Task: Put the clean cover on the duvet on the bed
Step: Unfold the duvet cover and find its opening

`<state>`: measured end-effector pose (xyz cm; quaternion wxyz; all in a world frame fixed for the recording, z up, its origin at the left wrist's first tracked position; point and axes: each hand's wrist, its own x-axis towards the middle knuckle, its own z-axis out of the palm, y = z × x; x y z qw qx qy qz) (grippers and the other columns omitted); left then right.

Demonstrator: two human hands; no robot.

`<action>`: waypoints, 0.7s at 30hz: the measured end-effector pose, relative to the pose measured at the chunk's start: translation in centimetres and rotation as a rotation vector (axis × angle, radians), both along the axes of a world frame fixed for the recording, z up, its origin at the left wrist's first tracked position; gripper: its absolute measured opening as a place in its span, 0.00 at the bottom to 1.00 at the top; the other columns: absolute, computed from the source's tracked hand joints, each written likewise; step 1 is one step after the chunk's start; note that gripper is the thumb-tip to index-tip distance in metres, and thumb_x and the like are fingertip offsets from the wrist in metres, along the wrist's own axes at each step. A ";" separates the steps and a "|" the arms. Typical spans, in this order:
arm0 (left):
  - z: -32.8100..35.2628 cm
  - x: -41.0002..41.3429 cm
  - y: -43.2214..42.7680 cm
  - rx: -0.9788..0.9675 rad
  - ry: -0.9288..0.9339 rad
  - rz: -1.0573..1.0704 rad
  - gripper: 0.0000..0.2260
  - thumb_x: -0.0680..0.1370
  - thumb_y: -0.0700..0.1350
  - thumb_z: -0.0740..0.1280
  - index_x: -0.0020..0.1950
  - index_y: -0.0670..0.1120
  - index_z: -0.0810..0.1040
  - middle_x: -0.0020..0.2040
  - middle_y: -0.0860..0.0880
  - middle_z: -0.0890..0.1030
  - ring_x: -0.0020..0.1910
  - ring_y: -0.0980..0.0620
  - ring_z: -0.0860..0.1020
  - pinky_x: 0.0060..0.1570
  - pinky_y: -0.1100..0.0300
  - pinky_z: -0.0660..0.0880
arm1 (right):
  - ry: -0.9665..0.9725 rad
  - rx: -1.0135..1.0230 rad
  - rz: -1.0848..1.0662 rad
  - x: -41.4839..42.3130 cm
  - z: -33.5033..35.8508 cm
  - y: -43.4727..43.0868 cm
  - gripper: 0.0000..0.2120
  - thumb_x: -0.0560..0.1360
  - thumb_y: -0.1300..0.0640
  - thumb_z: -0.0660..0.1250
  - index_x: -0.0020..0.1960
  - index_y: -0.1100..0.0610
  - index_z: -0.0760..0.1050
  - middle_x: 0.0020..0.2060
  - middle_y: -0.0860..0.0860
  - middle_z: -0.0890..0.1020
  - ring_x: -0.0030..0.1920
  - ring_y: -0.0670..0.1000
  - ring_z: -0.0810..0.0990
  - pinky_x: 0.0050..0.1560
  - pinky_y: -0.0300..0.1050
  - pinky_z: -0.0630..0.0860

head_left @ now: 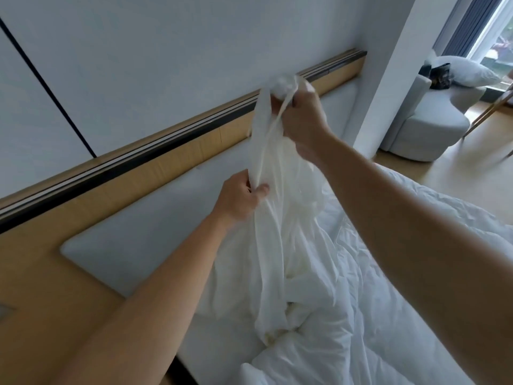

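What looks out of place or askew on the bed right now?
The duvet lies crumpled in a heap by the headboard, not spread flat. The cover hangs bunched and twisted between the right grip, held high, and the left grip lower down. Nothing looks torn or spilled.

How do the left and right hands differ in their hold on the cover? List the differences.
Height: the right hand is high up; the left hand sits lower.
Place: the right hand grips the bunched top end of the cover; the left hand pinches a fold partway down.
Shared: both hold the same white cover, which hangs over the bed.
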<state>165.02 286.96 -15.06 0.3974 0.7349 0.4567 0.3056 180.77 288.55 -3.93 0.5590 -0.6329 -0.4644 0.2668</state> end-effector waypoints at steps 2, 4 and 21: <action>0.4 -0.2 0.7 0.049 0.083 0.011 0.10 0.82 0.51 0.66 0.56 0.47 0.83 0.48 0.51 0.85 0.47 0.53 0.83 0.49 0.53 0.81 | 0.070 0.074 -0.039 0.3 2.8 0.5 0.06 0.75 0.53 0.72 0.40 0.52 0.84 0.40 0.54 0.86 0.45 0.59 0.86 0.45 0.63 0.84; 1.1 -0.6 1.8 0.138 0.129 0.089 0.15 0.84 0.52 0.63 0.50 0.41 0.82 0.42 0.45 0.84 0.41 0.50 0.81 0.43 0.53 0.78 | 0.209 0.136 -0.062 1.0 4.8 1.0 0.08 0.76 0.56 0.72 0.39 0.55 0.85 0.40 0.59 0.86 0.44 0.61 0.86 0.44 0.66 0.83; 14.7 0.5 8.0 0.430 -0.092 0.317 0.17 0.80 0.45 0.60 0.32 0.51 0.62 0.30 0.55 0.66 0.27 0.58 0.64 0.28 0.63 0.60 | 0.363 -0.115 0.084 3.0 4.1 2.5 0.17 0.80 0.61 0.54 0.60 0.54 0.78 0.46 0.52 0.86 0.41 0.56 0.86 0.44 0.70 0.81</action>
